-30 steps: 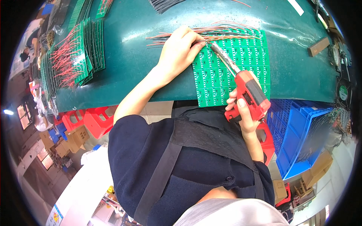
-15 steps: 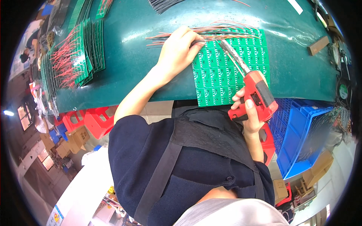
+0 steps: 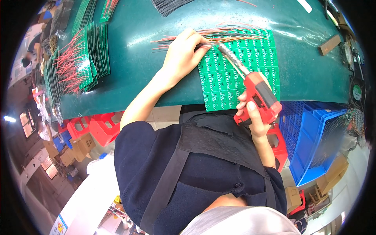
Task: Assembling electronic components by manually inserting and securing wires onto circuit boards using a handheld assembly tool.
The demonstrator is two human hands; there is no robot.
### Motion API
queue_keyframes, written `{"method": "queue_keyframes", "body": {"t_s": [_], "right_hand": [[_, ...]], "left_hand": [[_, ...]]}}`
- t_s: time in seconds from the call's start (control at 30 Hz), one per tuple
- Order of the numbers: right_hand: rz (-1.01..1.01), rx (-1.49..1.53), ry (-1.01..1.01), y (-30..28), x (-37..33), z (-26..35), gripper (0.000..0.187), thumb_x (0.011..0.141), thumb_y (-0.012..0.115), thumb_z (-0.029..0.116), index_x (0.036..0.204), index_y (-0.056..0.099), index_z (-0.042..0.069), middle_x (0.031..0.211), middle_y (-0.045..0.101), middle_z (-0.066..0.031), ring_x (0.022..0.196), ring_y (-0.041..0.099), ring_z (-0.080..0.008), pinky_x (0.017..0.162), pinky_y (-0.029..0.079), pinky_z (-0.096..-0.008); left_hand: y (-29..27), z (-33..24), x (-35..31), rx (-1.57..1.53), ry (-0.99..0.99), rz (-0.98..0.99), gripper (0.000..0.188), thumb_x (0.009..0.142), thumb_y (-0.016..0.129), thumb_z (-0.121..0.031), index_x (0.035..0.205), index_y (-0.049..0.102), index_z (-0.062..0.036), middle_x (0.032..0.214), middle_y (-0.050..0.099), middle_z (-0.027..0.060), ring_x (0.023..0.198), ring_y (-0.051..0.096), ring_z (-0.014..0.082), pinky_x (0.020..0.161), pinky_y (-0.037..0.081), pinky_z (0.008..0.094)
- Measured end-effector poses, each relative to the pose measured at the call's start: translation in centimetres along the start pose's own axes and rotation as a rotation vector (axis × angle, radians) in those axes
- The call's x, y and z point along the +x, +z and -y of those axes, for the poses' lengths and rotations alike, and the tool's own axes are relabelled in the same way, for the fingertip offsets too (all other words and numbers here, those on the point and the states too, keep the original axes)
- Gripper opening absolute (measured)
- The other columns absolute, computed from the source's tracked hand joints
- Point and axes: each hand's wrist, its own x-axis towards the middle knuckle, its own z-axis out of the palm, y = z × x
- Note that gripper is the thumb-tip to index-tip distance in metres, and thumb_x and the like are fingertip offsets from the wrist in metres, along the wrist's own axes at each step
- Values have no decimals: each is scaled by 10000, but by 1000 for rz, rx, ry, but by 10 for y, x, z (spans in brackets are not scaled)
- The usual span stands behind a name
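Observation:
A green panel of small circuit boards [image 3: 239, 78] lies at the near edge of the table. Red and black wires [image 3: 235, 32] stretch across its far side, and their loose ends stick out to the left beneath my left hand [image 3: 185, 55]. Thumb and fingers of that hand are pinched together on a wire at the panel's far left corner. My right hand [image 3: 255, 113] grips a red soldering gun [image 3: 264, 94] by its handle. Its long metal tip slants away to the far left, ending close to my left fingertips; whether it touches the board I cannot tell.
Stacked green panels with red wires [image 3: 80, 58] stand at the left on the green table [image 3: 156, 86]. A bundle of dark wires [image 3: 168, 6] lies at the far edge, a brown block [image 3: 329, 45] at the right. Blue crates [image 3: 313, 145] and red stools [image 3: 105, 127] stand below the table.
My right hand has shifted the soldering gun a little to the left, bringing its tip nearer my left fingers. My left hand stays almost in place.

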Motion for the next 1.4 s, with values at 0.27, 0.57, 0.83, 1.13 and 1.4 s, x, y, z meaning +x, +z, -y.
{"method": "queue_keyframes", "body": {"t_s": [0.27, 0.57, 0.83, 1.13, 1.4], "right_hand": [[-47, -47, -111, -6, 3, 10, 566, 835, 583, 193, 1283, 372, -81, 881, 585, -148, 704, 593, -178, 525, 515, -273], [-34, -27, -81, -8, 1, 10, 548, 830, 579, 189, 1271, 388, -74, 890, 583, -148, 713, 593, -181, 524, 515, -271], [-42, -39, -67, -11, 1, 14, 576, 828, 580, 195, 1293, 374, -75, 895, 583, -149, 728, 598, -189, 538, 524, -280], [-6, 7, -115, -12, 3, 8, 475, 842, 586, 145, 1234, 439, -80, 952, 607, -173, 814, 633, -228, 653, 564, -326], [31, 32, -67, -12, 2, 6, 452, 850, 606, 83, 1250, 454, -63, 953, 623, -165, 809, 641, -208, 672, 564, -322]], "left_hand": [[0, 2, -1, -4, 11, -6, 101, 793, 693, -116, 841, 645, -40, 774, 540, 32, 606, 495, 123, 546, 423, 245], [-4, -4, 1, 11, -25, 54, 127, 797, 667, -138, 846, 608, -36, 815, 545, 91, 785, 573, 250, 698, 472, 339], [-19, -10, 5, 31, 92, 75, 157, 835, 627, -102, 957, 570, -22, 899, 518, 131, 845, 549, 274, 745, 458, 334], [-9, -5, 5, 210, 391, -51, 223, 728, 688, -4, 939, 650, -64, 819, 598, 60, 716, 604, 202, 624, 506, 303], [-1, 2, 10, 183, 471, -102, 202, 700, 709, -23, 888, 657, -73, 774, 632, 48, 690, 616, 197, 598, 509, 295]]}}
